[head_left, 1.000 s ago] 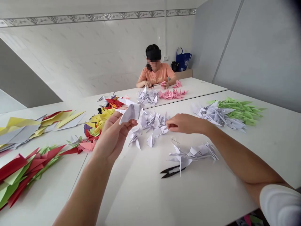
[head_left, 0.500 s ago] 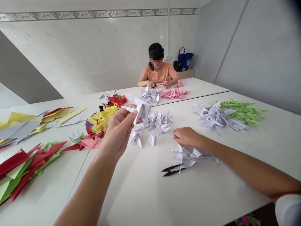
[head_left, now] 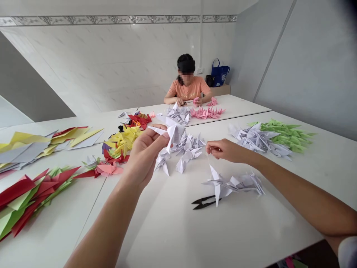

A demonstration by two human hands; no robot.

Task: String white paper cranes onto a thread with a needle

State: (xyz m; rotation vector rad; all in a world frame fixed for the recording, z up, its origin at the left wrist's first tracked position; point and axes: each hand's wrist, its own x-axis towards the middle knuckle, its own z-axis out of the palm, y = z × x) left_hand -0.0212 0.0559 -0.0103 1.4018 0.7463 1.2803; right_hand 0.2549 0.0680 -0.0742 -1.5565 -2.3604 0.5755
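A white folded paper crane (head_left: 174, 134) is pinched between the thumb and fingers of my left hand (head_left: 146, 152), raised over the table. To its right, my right hand (head_left: 220, 150) is closed, its fingertips pressed together; a thin thread seems to hang from them toward a row of white cranes (head_left: 237, 183). Black thread snips (head_left: 203, 202) lie beside that row, partly under a crane. Between and beyond my hands is a pile of loose white cranes (head_left: 189, 147).
Yellow cranes (head_left: 125, 138), red and green folded pieces (head_left: 36, 193) and paper sheets (head_left: 28, 147) lie left. White cranes (head_left: 253, 134) and green ones (head_left: 290, 134) lie right. Across the table (head_left: 164, 223) sits a person (head_left: 188, 89) near pink cranes (head_left: 206, 112).
My right hand has lifted slightly off the row of white cranes, and the nearest crane there has tipped more upright. My left hand with its crane has shifted a little right.
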